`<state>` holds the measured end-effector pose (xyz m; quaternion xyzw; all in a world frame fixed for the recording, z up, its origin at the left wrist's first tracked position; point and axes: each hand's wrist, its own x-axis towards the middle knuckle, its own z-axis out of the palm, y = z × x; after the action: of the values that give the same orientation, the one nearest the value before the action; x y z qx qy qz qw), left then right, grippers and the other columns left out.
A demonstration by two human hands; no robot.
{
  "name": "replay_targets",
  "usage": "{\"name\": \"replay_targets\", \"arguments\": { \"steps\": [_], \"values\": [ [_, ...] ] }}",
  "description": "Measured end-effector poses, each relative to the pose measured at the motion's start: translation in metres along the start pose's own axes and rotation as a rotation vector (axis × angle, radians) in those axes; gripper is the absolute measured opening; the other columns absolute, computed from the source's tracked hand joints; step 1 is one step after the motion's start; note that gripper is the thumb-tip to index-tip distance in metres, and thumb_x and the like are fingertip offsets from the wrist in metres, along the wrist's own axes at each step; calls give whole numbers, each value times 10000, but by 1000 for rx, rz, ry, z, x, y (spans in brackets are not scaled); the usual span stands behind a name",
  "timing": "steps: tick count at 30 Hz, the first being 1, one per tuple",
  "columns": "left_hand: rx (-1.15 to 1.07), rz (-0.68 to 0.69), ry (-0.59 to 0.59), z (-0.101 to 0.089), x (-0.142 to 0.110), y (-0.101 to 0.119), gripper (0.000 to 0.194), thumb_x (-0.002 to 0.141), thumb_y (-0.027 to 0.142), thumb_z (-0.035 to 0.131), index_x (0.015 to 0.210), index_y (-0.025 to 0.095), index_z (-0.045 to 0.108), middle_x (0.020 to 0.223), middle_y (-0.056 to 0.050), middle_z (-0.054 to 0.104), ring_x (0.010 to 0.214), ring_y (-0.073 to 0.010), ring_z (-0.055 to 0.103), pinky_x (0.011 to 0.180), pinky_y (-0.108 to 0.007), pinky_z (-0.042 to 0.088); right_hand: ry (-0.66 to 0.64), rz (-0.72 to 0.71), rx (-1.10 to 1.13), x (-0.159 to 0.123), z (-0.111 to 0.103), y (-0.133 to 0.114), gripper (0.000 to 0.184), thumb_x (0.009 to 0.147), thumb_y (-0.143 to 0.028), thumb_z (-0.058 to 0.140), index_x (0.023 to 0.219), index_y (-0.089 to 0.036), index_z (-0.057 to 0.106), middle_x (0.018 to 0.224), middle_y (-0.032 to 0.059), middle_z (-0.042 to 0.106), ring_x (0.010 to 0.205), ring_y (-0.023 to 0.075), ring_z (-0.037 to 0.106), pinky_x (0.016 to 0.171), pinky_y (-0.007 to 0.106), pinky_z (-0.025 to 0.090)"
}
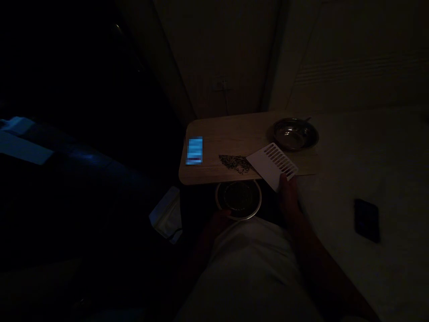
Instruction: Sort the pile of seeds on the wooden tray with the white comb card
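The room is very dark. My right hand (288, 197) grips a flat white plate with a row of slots (263, 166), like a scraper or grater, by its near right edge. Its far left corner touches a spread of small dark grains or seeds (233, 163) on the wooden tabletop (231, 134). Just below the table's front edge, my left hand (220, 222) holds a round bowl with a pale rim (246, 218) by its near left side. Something dark and grainy seems to lie in the bowl, but I cannot tell what. Most of the left fingers are hidden.
A shiny metal bowl (296, 142) stands at the table's back right. A lit, blurred screen (194, 150) lies at the left end. To the right, a dark phone (367, 220) rests on a pale surface like a bed. A pale box-like thing (167, 214) sits low left.
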<state>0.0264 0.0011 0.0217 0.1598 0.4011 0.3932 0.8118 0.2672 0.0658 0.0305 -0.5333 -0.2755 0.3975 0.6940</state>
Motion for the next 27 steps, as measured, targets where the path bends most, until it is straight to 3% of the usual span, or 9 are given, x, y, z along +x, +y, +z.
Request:
{"name": "replay_targets", "arguments": {
  "steps": [9, 11, 15, 22, 27],
  "values": [
    [41, 23, 75, -19, 4, -12, 382, 929, 377, 630, 1250, 170, 611, 1281, -105, 621, 1099, -256, 630, 909, -470, 541, 27, 3, 30, -1, 0, -2, 507, 797, -462, 677, 1213, -203, 549, 1177, 78, 679, 999, 188, 661, 956, 398, 523],
    [56, 27, 107, -28, 6, -16, 290, 899, 343, 666, 1132, 169, 666, 1229, -102, 658, 1126, -263, 623, 963, -469, 507, 18, 4, 42, 0, -1, 0, 508, 800, -468, 672, 1218, -207, 545, 1168, 71, 681, 990, 184, 664, 958, 399, 522],
    [74, 32, 144, -40, 12, -21, 137, 679, 184, 805, 773, 190, 705, 917, -103, 755, 1219, -385, 585, 1081, -445, 394, -10, -2, 47, 3, -4, 1, 508, 796, -466, 670, 1212, -197, 560, 1164, 74, 689, 1001, 186, 662, 967, 397, 520],
    [64, 72, 240, -42, 9, -33, 111, 670, 230, 775, 757, 217, 706, 783, -82, 764, 1154, -384, 638, 1049, -472, 417, 4, -13, 54, 3, -5, -1, 483, 811, -465, 660, 1201, -193, 575, 1160, 86, 697, 996, 202, 665, 964, 417, 522],
    [11, 2, 139, -39, 17, -29, 159, 633, 231, 775, 772, 185, 715, 745, -89, 760, 1037, -390, 688, 983, -496, 458, -6, -12, 67, 3, -5, 0, 489, 817, -451, 652, 1224, -197, 556, 1163, 86, 697, 1017, 210, 667, 975, 424, 521]
  ]
}}
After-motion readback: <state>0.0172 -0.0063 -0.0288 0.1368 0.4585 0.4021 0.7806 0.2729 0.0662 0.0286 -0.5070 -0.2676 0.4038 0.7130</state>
